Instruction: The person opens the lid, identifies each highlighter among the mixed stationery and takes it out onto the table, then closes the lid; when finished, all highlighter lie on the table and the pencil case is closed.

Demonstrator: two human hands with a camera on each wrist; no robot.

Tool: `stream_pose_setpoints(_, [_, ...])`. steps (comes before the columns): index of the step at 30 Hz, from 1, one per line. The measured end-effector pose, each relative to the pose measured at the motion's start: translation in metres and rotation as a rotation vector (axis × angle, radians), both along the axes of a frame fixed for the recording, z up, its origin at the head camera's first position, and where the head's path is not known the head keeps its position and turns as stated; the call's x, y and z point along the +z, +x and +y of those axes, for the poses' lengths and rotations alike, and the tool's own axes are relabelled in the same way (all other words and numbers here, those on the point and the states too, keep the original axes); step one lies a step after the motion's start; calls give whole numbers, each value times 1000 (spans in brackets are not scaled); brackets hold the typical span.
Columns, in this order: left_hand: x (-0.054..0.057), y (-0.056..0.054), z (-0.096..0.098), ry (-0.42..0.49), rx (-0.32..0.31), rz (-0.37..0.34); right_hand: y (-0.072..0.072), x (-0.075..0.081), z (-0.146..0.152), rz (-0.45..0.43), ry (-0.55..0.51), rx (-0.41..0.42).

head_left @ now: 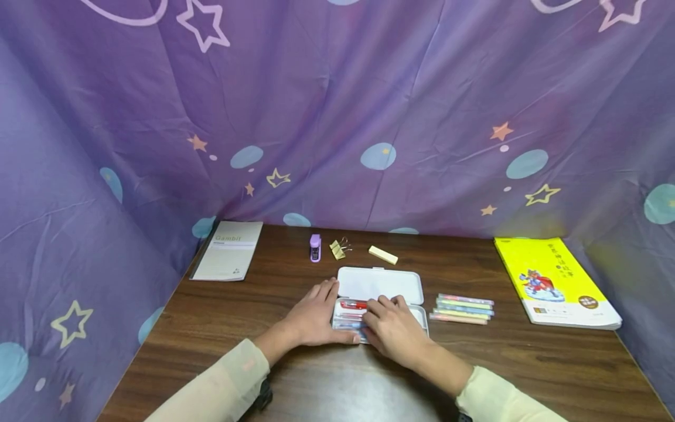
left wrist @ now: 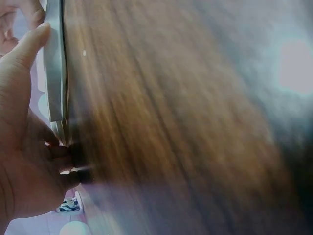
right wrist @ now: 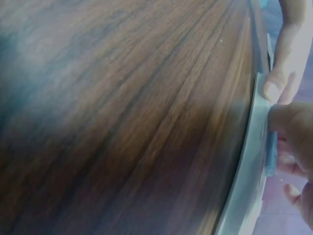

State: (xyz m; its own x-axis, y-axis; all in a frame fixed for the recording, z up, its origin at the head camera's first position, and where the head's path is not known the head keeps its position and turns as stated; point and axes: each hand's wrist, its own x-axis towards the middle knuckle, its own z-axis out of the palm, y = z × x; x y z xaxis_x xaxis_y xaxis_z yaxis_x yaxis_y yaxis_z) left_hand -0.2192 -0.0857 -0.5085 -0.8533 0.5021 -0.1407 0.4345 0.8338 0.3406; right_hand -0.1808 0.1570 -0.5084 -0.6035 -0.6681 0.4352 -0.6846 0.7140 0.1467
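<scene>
A white pencil case [head_left: 379, 285] lies with its lid raised, holding a red pen [head_left: 352, 304] and other pens in its tray. My left hand [head_left: 315, 317] grips the left end of the case, thumb on the front wall and fingers around the far side. Over the tray, my right hand [head_left: 394, 329] has its fingers bent down into the case. In the right wrist view, a blue pen [right wrist: 271, 155] sits between its thumb and fingers, just above the case's front wall [right wrist: 250, 142]. The right hand hides part of the tray.
Several coloured pens [head_left: 463, 309] lie right of the case. Behind it are a purple stapler [head_left: 315, 248], gold binder clips [head_left: 338, 249] and a cream block [head_left: 383, 255]. A grey notebook [head_left: 228, 251] lies far left, a yellow book [head_left: 554, 281] far right. A purple curtain [head_left: 327, 117] surrounds the table.
</scene>
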Motion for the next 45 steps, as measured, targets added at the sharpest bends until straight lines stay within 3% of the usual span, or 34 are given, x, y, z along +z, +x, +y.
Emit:
stream_pose_setpoints(25, [-6,-1,0,-1,-7,-15,-9,7,82,120,-75,15])
stream_pose_setpoints(31, [-5,0,0,10,-7,-13,-5,7,106,99,-69,-18])
stream_pose_setpoints(36, [-4,0,0,8,-5,-20,-2,3,128,77,-85,-32])
stream_pose_setpoints(45, [-3,-1,1,19,-6,-11,4,-11,169,121,-116,-56])
